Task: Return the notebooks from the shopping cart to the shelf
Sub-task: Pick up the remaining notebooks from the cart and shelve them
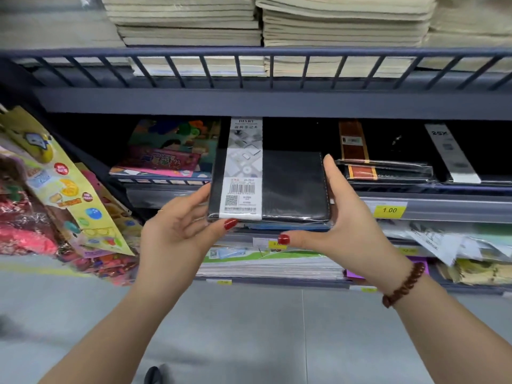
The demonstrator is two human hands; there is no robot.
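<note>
Left grip (180, 234) pinching black notebook (293, 187) at 7 o'clock corner, right grip (349, 217) pressing straight-fingered at 3 o'clock edge

Left hand (177, 231) pinches the notebook (293, 187); right hand (349, 217) braces it, fingers (330, 169) straight.

Dark shelf slot (299, 134) free between colourful books (166, 156) and wrapped notebooks (388, 170)

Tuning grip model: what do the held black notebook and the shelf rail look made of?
Black notebook: likely leatherette, matte grain, pale stitching along one edge; wrapped in clear glossy film that crinkles at the corners. Shelf rail: probably painted metal, dark satin bars.
</note>
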